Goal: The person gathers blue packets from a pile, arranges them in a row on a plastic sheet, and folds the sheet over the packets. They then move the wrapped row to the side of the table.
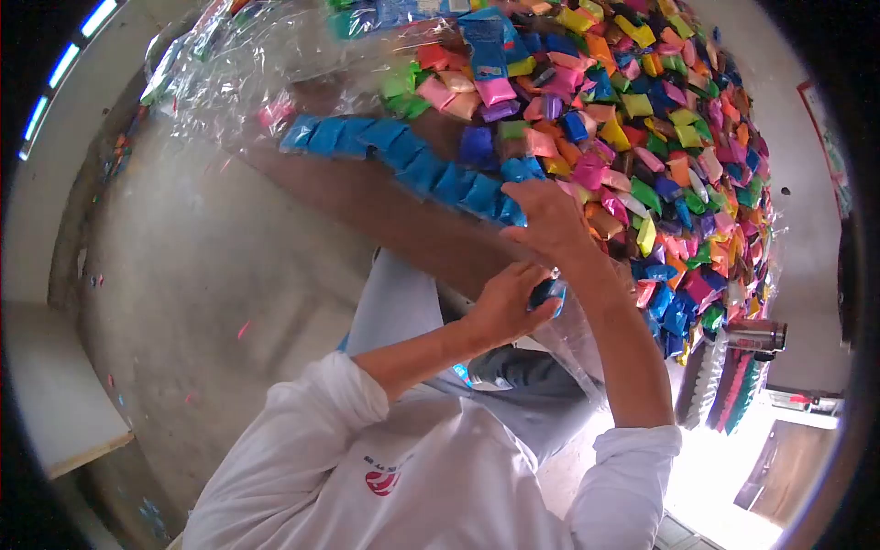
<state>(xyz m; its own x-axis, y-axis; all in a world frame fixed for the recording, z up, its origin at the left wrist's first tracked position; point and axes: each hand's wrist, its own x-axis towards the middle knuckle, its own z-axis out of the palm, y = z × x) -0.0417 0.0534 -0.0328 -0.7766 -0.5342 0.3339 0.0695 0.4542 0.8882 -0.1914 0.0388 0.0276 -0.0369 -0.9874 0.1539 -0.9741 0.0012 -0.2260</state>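
Observation:
Blue packets joined in a strip (pixel 403 151) lie in a bent line along the brown table's near edge. My right hand (pixel 550 218) is at the strip's right end, fingers and thumb curled on the last packets. Close below it, just off the table edge, my left hand (pixel 507 298) is closed around a small blue packet (pixel 548 295). Something small and shiny shows at the top of that grip, too small to name. Part of what each hand grips is hidden by the fingers.
A big pile of small coloured packets (pixel 642 137) covers the table's far and right parts. Crumpled clear plastic (pixel 247 73) lies at the far left. A can (pixel 756 336) stands at right beside stacked ridged strips (pixel 720 385). Clear film (pixel 576 344) hangs below my hands.

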